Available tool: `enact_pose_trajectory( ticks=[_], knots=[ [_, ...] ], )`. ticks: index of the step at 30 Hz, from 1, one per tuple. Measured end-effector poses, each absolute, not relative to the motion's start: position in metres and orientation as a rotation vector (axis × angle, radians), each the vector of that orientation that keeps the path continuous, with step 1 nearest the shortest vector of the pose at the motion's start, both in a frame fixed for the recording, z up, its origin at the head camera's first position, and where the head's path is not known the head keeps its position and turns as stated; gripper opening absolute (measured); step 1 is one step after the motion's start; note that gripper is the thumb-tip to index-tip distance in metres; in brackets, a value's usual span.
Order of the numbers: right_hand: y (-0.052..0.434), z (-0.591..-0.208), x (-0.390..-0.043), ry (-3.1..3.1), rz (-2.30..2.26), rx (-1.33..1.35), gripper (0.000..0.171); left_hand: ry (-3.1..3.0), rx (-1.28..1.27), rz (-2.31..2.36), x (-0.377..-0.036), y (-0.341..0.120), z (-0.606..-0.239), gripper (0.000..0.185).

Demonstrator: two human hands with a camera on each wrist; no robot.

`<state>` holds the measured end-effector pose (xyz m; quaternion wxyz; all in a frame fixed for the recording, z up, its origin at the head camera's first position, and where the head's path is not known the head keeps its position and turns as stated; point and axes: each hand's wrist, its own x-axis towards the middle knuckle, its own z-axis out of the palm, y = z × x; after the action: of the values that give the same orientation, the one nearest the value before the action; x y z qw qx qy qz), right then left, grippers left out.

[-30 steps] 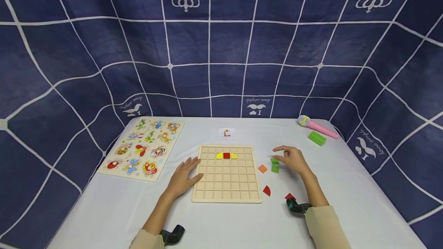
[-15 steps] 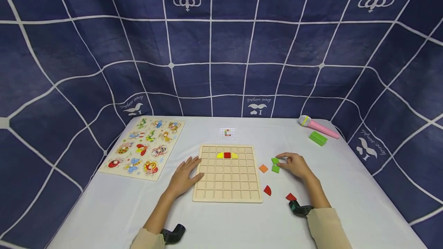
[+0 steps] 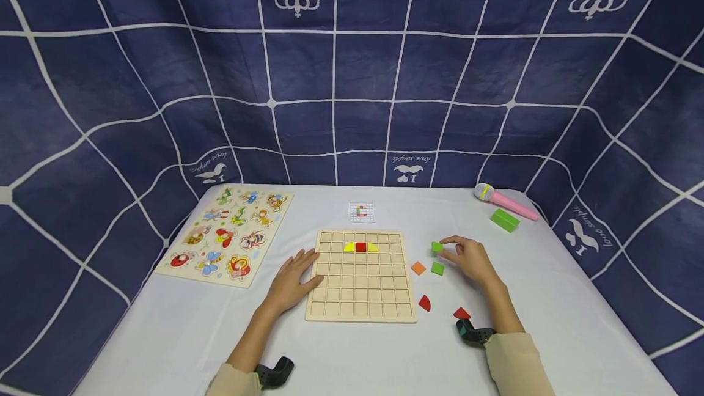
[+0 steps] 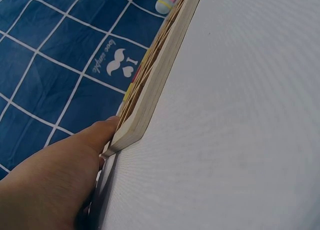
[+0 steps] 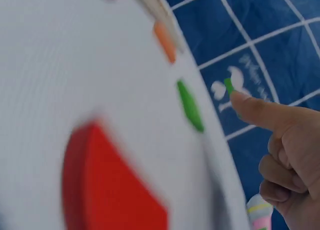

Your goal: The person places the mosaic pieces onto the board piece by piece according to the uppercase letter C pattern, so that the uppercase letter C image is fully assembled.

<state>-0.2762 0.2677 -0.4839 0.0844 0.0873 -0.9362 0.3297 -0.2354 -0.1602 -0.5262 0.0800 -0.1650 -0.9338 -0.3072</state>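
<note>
My right hand [image 3: 470, 260] pinches a green square tile [image 3: 437, 247] between thumb and fingers, just right of the wooden grid board [image 3: 361, 292]. In the right wrist view the held tile [image 5: 229, 85] shows above the table edge. Below it on the cloth lies a second green tile [image 3: 437, 268], beside an orange square tile [image 3: 418, 268]. My left hand [image 3: 288, 283] rests on the board's left edge, its fingers spread; the left wrist view shows the thumb on that edge. Near the board's top sit a red square [image 3: 360, 247], a yellow piece [image 3: 349, 247] and another yellow piece [image 3: 373, 248].
Two red rounded pieces lie on the cloth, one red piece [image 3: 425, 303] by the board, another red piece [image 3: 461, 313] by the right wrist. A pattern card [image 3: 361, 216] is behind the board. An insect puzzle [image 3: 220, 225] is left; a pink microphone [image 3: 514, 205] and green block [image 3: 505, 220] are right.
My right hand has closed its fingers on the farther green tile and lifted it slightly off the cloth. The left hand has stayed at the board's edge.
</note>
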Motion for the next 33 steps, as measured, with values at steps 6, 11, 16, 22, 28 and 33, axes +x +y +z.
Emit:
enact_pose_trajectory(
  ticks=[6,11,16,22,28,33],
  knots=[
    [0.241,-0.460,-0.275,-2.718,1.045,0.327,0.029,-2.814,-0.478,-0.917,-0.236,-0.161,-0.527,0.061],
    [0.213,-0.446,-0.276,-2.669,1.049,0.371,0.029,-2.845,-0.469,-0.900,-0.238,-0.160,-0.527,0.061],
    [0.180,-0.441,-0.279,-2.658,1.043,0.414,0.030,-2.848,-0.469,-0.897,-0.239,-0.160,-0.527,0.060],
    [0.138,-0.443,-0.276,-2.686,1.003,0.483,0.029,-2.828,-0.483,-0.906,-0.236,-0.159,-0.527,0.060],
    [0.105,-0.449,-0.273,-2.685,0.945,0.582,0.028,-2.813,-0.488,-0.921,-0.234,-0.159,-0.525,0.060],
    [0.088,-0.462,-0.275,-2.708,0.889,0.632,0.028,-2.816,-0.489,-0.902,-0.234,-0.159,-0.524,0.060]
  ],
)
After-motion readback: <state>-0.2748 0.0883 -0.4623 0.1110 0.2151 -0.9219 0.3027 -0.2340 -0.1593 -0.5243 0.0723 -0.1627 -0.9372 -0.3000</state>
